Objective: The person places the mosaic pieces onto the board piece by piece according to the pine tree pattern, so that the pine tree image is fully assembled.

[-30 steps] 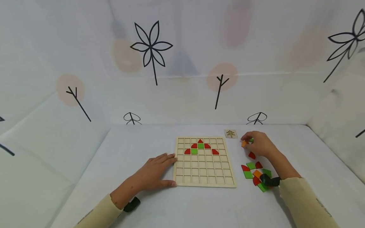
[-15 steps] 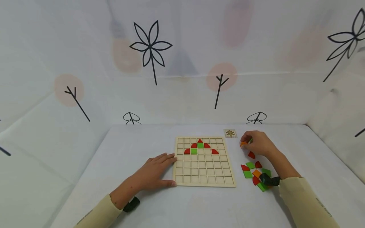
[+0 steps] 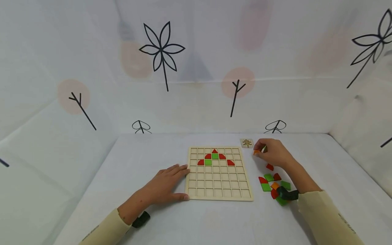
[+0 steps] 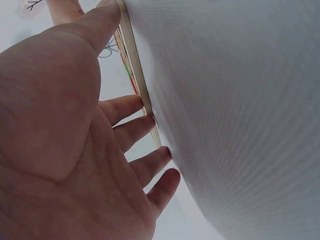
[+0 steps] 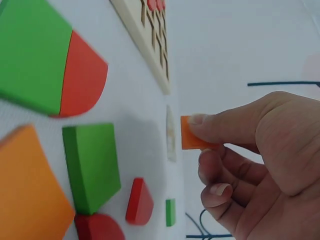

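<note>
Between thumb and fingers, my right hand [image 3: 274, 152] pinches an orange square tile [image 5: 189, 137], held just above the table right of the board. A wooden grid board [image 3: 217, 187] lies flat in the middle of the head view. In its upper rows sit a red triangle [image 3: 215, 151], several red quarter-round tiles [image 3: 231, 163] and two green square tiles [image 3: 208, 162]. With fingers extended, my left hand [image 3: 166, 185] rests at the board's left edge; the left wrist view has fingertips [image 4: 161, 155] along that edge.
A small card [image 3: 246, 143] with a tree pattern lies beyond the board's right corner. Loose green, red and orange tiles [image 3: 266, 187] are scattered beneath my right forearm. One red tile [image 3: 270, 167] lies apart, and a green tile [image 5: 170, 212] lies near my right hand.
My right hand has drawn the orange tile a little to the left and lifted it from the table. The left hand and the board have stayed put.
</note>
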### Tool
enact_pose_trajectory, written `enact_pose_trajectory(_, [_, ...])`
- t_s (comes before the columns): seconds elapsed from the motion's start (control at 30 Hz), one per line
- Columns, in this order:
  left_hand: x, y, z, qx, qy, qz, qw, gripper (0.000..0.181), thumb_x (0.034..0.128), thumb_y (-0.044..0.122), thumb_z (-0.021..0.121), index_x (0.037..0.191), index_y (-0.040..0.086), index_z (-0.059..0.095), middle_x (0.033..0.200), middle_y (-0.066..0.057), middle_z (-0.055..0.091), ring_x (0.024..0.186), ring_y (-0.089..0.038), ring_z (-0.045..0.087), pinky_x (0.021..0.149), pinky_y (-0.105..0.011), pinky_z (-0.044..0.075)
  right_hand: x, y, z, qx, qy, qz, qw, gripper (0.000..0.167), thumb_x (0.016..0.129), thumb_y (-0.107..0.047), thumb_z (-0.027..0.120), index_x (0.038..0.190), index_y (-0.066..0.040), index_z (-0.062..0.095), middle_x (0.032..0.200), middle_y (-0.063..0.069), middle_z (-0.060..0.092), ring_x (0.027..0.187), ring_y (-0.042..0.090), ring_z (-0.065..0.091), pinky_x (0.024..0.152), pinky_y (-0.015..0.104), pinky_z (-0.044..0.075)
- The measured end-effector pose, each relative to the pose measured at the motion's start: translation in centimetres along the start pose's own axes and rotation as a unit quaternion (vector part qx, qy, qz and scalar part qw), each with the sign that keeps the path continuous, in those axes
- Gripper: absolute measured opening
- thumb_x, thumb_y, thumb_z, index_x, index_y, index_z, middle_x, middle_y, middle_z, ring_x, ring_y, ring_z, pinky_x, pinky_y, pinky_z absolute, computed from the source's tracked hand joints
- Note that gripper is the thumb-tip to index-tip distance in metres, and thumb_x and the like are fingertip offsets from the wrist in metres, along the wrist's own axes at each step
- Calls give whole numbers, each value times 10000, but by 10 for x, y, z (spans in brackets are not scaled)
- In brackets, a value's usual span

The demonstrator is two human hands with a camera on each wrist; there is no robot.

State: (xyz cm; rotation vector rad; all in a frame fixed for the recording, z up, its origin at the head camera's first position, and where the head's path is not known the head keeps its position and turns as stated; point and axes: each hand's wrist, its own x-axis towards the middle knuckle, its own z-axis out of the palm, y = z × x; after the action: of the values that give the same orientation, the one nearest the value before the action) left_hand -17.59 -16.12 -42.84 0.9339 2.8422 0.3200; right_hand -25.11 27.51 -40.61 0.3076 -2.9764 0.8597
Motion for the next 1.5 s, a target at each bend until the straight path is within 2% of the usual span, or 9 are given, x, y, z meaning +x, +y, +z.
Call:
enact_pose_trajectory(0.47, [0,0,-1,116,44,83,9999,915,933,703,678,1646,202,398,1717,-18,353,1585,-342,309,1203,-595,352,-4,-32,2,342,18,-437,9985,80,982,-43,720,1056,-67,740,1026,93,717,755,206,574,601,317,494])
enact_pose_trajectory(0.87, [0,3,-2,104,-21,-6,9999,922,929,704,682,1652,210,391,1723,-10,343,1595,-332,292,1207,-605,344,0,-54,20,585,11,-789,9952,84,973,-22,729,1027,-84,746,976,55,720,727,190,561,594,296,488])
enact_pose_trajectory(1.23, [1,2,0,117,-43,-36,9999,931,925,703,688,1657,218,380,1728,0,334,1600,-328,280,1211,-607,336,1,-73,34,745,22,-735,9945,92,966,-19,726,1033,-82,725,977,44,712,744,187,569,650,321,502])
enact_pose_trajectory(1.5, [1,2,0,119,-29,-12,9999,920,933,702,679,1655,216,383,1729,0,331,1601,-329,278,1209,-606,338,0,-83,43,945,-11,-785,9924,72,972,-26,730,1022,-78,731,957,36,719,710,190,575,623,302,507])
